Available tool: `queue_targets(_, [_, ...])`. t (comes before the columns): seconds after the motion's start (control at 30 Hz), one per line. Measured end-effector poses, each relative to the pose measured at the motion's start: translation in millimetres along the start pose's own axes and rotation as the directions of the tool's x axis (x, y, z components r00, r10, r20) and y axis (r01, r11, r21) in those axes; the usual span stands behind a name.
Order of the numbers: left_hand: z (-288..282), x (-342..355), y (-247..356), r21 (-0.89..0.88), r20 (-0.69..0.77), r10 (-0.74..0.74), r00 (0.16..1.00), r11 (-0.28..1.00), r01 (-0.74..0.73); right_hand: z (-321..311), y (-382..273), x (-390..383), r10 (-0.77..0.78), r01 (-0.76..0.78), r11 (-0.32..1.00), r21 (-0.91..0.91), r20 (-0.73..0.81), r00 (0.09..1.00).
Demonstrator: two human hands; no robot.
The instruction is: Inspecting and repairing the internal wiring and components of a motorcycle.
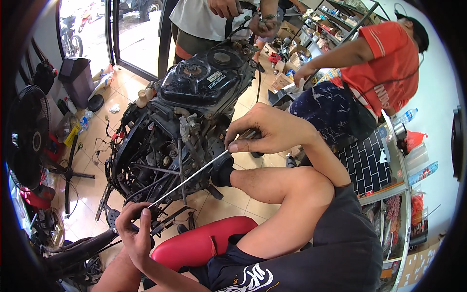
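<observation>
Daylight floods in through the glass doorway (136, 29) at the upper left, and the pavement beyond it is blown out to near white. The tiled floor (243, 199) carries a pale sheen, with soft, short shadows under the stripped motorcycle (185, 126). The black fuel tank (204, 80) shows small glossy highlights on its top. The right wall (438, 121) is evenly bright. The middle of the frame is sharp; detail softens toward the rim, where the shelves (340, 19) and the standing fan (29, 136) bend strongly. A dark circular vignette closes all 4 corners. Little motion blur shows.
</observation>
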State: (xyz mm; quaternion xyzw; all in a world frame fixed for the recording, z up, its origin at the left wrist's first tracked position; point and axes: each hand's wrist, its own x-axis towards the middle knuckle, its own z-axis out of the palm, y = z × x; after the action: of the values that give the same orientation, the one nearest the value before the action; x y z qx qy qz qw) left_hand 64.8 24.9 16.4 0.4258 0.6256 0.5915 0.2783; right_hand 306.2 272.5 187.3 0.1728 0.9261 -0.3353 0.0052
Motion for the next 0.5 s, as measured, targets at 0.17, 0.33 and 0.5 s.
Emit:
queue_targets(0.17, [1.4, -1.9, -3.0, 0.073, 0.024, 0.055, 0.998, 0.996, -0.056, -0.8, -2.0, -2.2, 0.023, -0.024, 1.000, 0.014, 0.022, 0.999])
queue_targets(0.33, [1.9, 0.1, 0.1, 0.143, 0.130, 0.013, 0.991, 0.989, -0.031, 3.8, 6.8, -1.4, -0.233, 0.233, 0.972, -0.013, -0.052, 0.971])
queue_targets(0.5, [0.7, 1.5, 3.9, 0.156, 0.154, -0.002, 0.988, 0.987, -0.023, -1.7, -7.4, -3.2, 0.041, -0.024, 0.992, -0.121, 0.141, 0.989])
